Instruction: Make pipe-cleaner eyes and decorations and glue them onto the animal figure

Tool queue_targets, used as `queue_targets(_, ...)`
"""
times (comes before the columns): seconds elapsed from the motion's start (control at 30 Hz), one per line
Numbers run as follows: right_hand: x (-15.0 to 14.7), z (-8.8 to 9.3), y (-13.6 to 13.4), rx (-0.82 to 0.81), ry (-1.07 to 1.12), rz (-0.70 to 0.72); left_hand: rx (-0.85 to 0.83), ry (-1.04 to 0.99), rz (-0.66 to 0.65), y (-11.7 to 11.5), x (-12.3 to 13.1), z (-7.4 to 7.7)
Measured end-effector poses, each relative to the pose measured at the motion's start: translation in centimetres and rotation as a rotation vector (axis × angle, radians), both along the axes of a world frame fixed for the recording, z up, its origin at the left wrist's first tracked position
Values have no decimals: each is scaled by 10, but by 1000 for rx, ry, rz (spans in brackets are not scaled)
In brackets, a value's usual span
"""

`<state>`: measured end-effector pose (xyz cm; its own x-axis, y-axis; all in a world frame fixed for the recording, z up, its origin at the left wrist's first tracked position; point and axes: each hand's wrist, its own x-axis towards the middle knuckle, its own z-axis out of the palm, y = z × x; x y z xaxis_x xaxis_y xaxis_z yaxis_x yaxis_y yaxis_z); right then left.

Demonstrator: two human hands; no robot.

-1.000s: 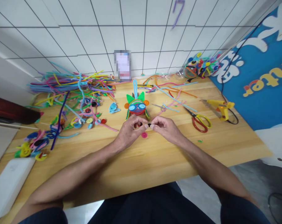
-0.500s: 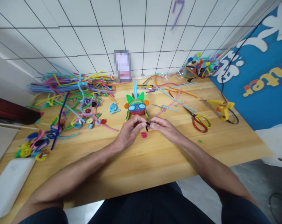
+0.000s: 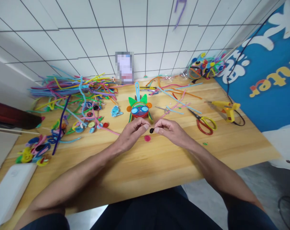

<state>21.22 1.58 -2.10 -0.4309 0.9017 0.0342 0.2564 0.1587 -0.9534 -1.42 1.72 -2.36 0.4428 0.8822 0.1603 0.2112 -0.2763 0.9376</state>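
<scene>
A small coil of black pipe cleaner (image 3: pixel 151 130) is pinched in the fingertips of my right hand (image 3: pixel 171 131). Close on its other side, my left hand (image 3: pixel 135 131) has thumb and forefinger drawn together; whether anything is between them is too small to see. Just below the coil, a round pink-red piece (image 3: pixel 147 138) lies on the table. Behind my hands sits a colourful craft figure (image 3: pixel 140 109) with blue oval eyes, green pointed pieces, orange round sides and a blue loop on top. My left fingers partly cover its lower part.
Scissors (image 3: pixel 205 125) and a yellow glue gun (image 3: pixel 227 110) lie to the right. Pipe cleaners (image 3: pixel 70 87) are heaped back left, above coiled pieces (image 3: pixel 37 148). A blue bundle (image 3: pixel 115 111) lies left of the figure. A white box (image 3: pixel 13 191) stands front left.
The black pipe cleaner went from a strand with a hanging end between both hands to a compact coil at my right fingertips. My hands have parted slightly.
</scene>
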Motion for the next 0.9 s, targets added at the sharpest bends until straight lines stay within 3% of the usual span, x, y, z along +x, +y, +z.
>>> queue_targets(0.13, 2, 1, -1, 318, -187, -17, -96, 144, -37, 1, 0, 5)
queue_targets(0.27, -1, -3, -4, 414, -229, -5, -45, 208, -26, 0, 3, 3)
queue_targets(0.4, -6, -5, -6, 343, -184, -50, -85, 160, -15, -1, 4, -4)
queue_targets(0.6, -14, -7, -7, 88, -50, -182, -225, -123, 135, -7, 10, -16)
queue_targets(0.9, -27, -14, -11, 43, 123, -257, -400, -380, 300, -19, 22, -22)
